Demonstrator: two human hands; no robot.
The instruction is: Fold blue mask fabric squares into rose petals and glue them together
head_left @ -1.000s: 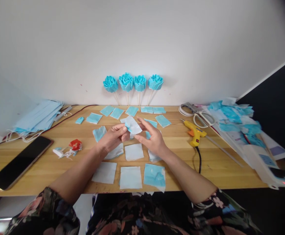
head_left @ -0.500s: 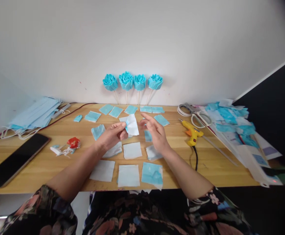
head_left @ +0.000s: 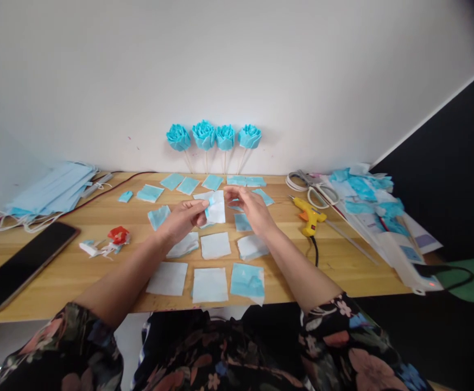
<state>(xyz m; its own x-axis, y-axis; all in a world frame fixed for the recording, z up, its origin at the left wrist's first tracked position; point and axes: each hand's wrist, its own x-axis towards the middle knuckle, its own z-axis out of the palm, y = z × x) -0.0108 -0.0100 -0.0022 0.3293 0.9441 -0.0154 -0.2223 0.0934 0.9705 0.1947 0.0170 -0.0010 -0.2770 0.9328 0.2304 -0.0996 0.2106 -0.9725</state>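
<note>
Between thumb and fingers, my left hand [head_left: 185,219] pinches a small white fabric square [head_left: 217,208] with a blue patch near my thumb. My right hand [head_left: 251,208] is just right of that square, fingers curved and apart, with nothing visible in it. Below both hands lie rows of cut squares, among them a white square [head_left: 215,246] and a blue square [head_left: 247,280] near the table edge. More blue pieces, such as a blue rectangle [head_left: 188,185], lie behind my hands. Several blue fabric roses [head_left: 203,135] on thin sticks lean against the wall.
On the left are stacked face masks [head_left: 51,187], a phone [head_left: 25,266] and red and white scraps [head_left: 118,235]. To the right lie a yellow glue gun [head_left: 310,216], scissors [head_left: 322,195], blue scraps [head_left: 362,184] and a white power strip [head_left: 408,260]. The wooden table [head_left: 139,274] meets a wall behind.
My right hand has come closer to the held square, its fingers bending in beside the right edge. The left hand keeps its pinch. The whole view has shifted slightly.
</note>
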